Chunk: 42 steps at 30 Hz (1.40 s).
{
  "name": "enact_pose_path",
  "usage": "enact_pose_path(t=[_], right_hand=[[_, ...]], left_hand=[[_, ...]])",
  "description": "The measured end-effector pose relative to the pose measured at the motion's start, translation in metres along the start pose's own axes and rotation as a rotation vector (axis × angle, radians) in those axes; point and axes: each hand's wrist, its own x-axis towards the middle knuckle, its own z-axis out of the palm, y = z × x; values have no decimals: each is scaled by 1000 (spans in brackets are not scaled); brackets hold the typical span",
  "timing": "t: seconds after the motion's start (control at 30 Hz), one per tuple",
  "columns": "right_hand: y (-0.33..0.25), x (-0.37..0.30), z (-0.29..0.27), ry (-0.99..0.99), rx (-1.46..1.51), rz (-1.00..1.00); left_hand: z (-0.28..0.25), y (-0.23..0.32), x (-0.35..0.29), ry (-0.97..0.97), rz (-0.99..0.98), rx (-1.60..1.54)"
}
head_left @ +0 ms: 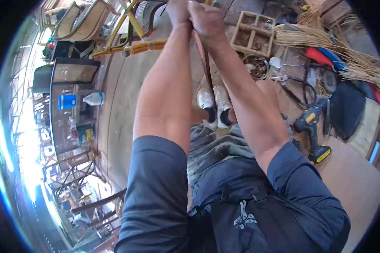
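Note:
Both my arms reach forward to the top edge, where my fists meet. My right hand (pixel 205 19) is closed, and a long, flat brown strip (pixel 206 67) hangs from it down between my forearms toward my shoes. My left hand (pixel 178 12) is closed too, pressed against the right one; what lies inside it is hidden, and its top is cut off by the picture's edge. Just left of my hands stands a furniture frame of yellow poles (pixel 133 23) with bound joints. A grey woven panel (pixel 145 17) belongs to it.
To the right are a divided wooden box (pixel 253 33) with small parts, bundled cane strands (pixel 304 36), a yellow-black cordless drill (pixel 312 126) and a black cable (pixel 310 90). A blue container (pixel 67 101) and a white bottle (pixel 94 99) stand at left. My white shoes (pixel 222 105) are below.

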Motion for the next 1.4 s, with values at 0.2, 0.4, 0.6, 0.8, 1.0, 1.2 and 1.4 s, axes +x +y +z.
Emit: enact_pose_path(t=[0.2, 0.4, 0.6, 0.8, 1.0, 1.2, 1.4], right_hand=[[-85, -82, 1, -150, 282, 2], [-65, -14, -85, 29, 680, 345], [-18, -21, -138, 217, 752, 542], [-22, -43, -196, 374, 725, 420], [-27, -82, -212, 405, 242, 275], [-36, -129, -227, 260, -236, 449], [-37, -156, -245, 31, -586, 615]], left_hand=[[-124, -87, -6, 129, -266, 85], [-129, -38, -13, 239, -402, -285], [-150, -11, -70, 196, -421, -735], [-154, 52, -152, 207, -316, -896], [-154, 73, -209, 363, -231, -500], [-183, 100, -180, 494, -151, -648], [-176, 119, -103, 579, 227, -774]])
